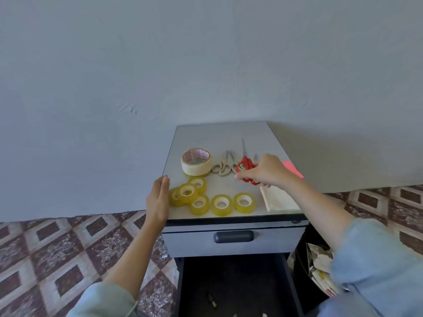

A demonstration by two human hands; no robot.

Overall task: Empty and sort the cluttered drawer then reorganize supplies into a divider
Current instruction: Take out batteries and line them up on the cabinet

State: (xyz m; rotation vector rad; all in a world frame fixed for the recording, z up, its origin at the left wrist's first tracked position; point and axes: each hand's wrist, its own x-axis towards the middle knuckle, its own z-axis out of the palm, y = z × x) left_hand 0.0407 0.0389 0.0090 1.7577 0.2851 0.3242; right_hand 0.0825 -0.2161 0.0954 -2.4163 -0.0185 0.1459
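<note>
Right hand grips the red-handled steel scissors on the grey cabinet top. Left hand lies flat at the top's 9 o'clock edge, just beside the yellow clear-tape rolls. Cream masking-tape roll at their 12 o'clock, beige-handled scissors at its 3. Dark lower drawer open at 6.

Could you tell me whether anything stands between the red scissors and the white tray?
Nothing visible does. The right hand grips the red scissors by their handles, and the white tray lies just beside them, nearer the person.
</note>
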